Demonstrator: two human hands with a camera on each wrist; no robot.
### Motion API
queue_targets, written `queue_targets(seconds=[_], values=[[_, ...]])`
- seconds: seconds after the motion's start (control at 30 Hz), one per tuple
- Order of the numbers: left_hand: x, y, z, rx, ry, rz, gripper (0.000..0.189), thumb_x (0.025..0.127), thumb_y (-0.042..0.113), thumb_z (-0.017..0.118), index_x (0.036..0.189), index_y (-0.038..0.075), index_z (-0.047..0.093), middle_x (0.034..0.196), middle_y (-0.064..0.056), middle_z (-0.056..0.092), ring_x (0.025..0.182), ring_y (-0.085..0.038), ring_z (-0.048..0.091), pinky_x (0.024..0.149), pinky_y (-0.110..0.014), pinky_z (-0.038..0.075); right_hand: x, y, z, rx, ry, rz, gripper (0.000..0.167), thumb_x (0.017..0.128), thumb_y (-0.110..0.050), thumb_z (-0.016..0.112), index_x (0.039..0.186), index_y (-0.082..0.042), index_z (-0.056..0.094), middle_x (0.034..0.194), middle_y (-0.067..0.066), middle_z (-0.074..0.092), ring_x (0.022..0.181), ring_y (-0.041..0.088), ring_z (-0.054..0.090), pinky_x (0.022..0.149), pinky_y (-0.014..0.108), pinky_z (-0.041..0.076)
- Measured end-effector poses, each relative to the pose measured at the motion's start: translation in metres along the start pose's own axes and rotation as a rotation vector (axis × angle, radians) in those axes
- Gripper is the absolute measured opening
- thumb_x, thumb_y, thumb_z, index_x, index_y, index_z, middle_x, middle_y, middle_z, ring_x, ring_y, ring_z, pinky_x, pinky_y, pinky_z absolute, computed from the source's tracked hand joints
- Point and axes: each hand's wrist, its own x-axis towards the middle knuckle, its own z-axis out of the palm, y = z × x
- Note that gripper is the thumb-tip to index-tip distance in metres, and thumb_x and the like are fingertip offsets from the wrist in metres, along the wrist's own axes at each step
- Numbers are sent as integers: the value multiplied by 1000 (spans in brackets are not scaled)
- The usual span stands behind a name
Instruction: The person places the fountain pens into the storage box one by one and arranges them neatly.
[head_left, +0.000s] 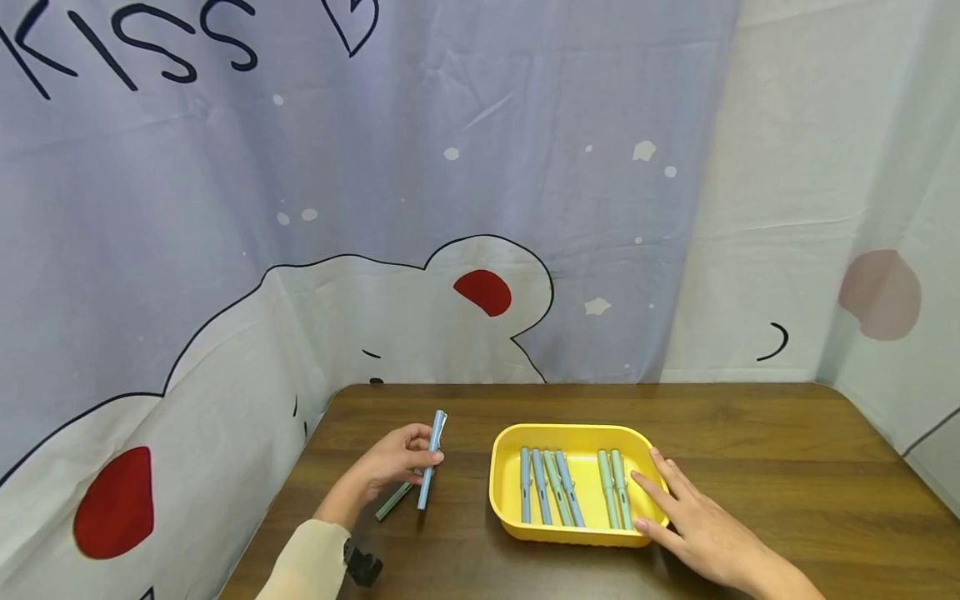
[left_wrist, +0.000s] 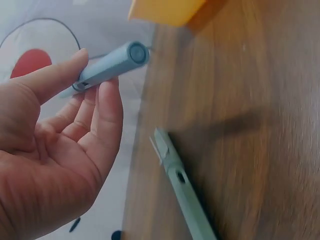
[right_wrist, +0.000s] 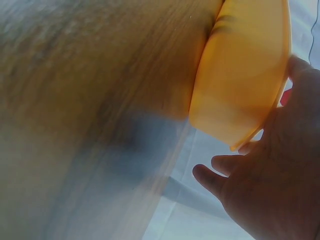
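My left hand point(head_left: 397, 457) pinches a blue pen point(head_left: 431, 462) between thumb and fingers, holding it nearly upright above the table. A green pen point(left_wrist: 187, 200) with a clip lies on the table below that hand; in the head view the hand partly covers it. To the right stands a yellow tray point(head_left: 570, 537). Inside, blue pens point(head_left: 525, 487) and one green pen lie side by side at the left, and two green pens point(head_left: 606, 492) lie at the right. My right hand point(head_left: 701, 525) rests at the tray's right rim, fingers spread and mostly straight.
The brown wooden table point(head_left: 787, 467) runs back to a printed curtain point(head_left: 600, 208) hanging behind and at both sides. A black device point(head_left: 363, 567) is worn at the left wrist.
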Motion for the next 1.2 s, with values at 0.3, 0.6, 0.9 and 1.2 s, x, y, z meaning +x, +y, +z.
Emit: queue_targets(seconds=[0.3, 0.6, 0.9, 1.2], values=[[-3, 15, 19, -67, -50, -2, 59, 93, 20, 75, 138, -8, 47, 116, -14, 61, 93, -21, 64, 75, -40, 61, 0, 0, 2, 16, -7, 5, 62, 99, -50, 61, 151, -17, 51, 164, 21, 27, 141, 47, 40, 97, 59, 49], [-2, 23, 38, -104, -85, 12, 52, 90, 15, 78, 131, -3, 52, 114, -14, 63, 101, -30, 66, 74, -43, 62, 0, 0, 2, 17, -8, 9, 62, 99, -50, 61, 151, -18, 51, 164, 21, 27, 142, 46, 40, 97, 59, 49], [5, 29, 61, -171, -95, 11, 55, 91, 12, 77, 136, -3, 48, 115, -16, 63, 100, -26, 66, 76, -48, 61, -2, 0, 2, 0, -5, 17, 62, 99, -52, 60, 150, -19, 51, 164, 19, 27, 142, 45, 39, 99, 58, 48], [11, 36, 85, -216, -101, 26, 63, 94, 11, 73, 145, -7, 42, 131, -30, 57, 106, -36, 67, 76, -46, 62, -1, 1, 2, 7, -5, 16, 62, 99, -51, 61, 150, -19, 52, 164, 19, 27, 142, 46, 39, 98, 59, 48]])
